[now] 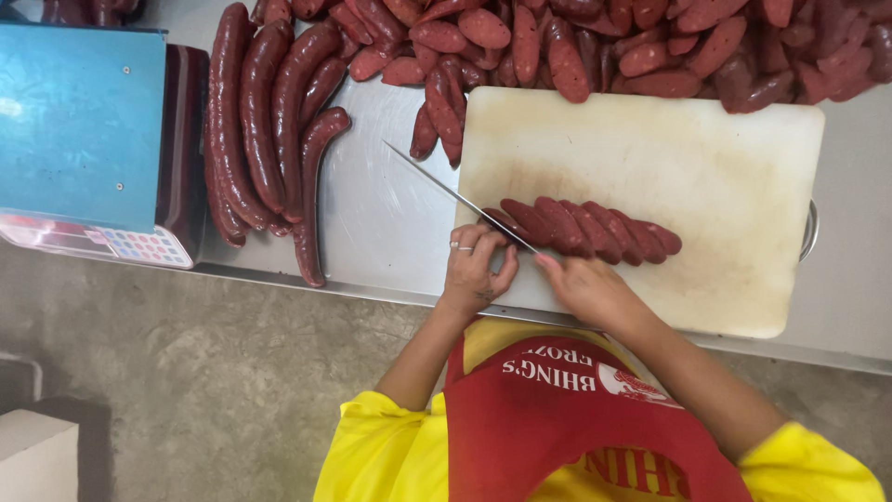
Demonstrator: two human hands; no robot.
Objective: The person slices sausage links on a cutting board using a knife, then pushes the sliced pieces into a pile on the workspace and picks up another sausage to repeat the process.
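Past the left hand's point(474, 270) fingertips lie whole sausages point(269, 130). Its fingers are closed around a knife point(455, 195), blade pointing up-left. The right hand point(581, 284) rests loosely curled, fingertips touching sliced sausage point(585, 228), whose long axis runs left-right across the cutting board point(669, 149).

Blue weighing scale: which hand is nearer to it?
Left. The left hand, gripping the knife at the cutting board edge, lies closer to the scale; the right hand is farther away, fingertips on the sliced sausage.

Knife handle point(483, 244) hidden; scale point(84, 130) cropped
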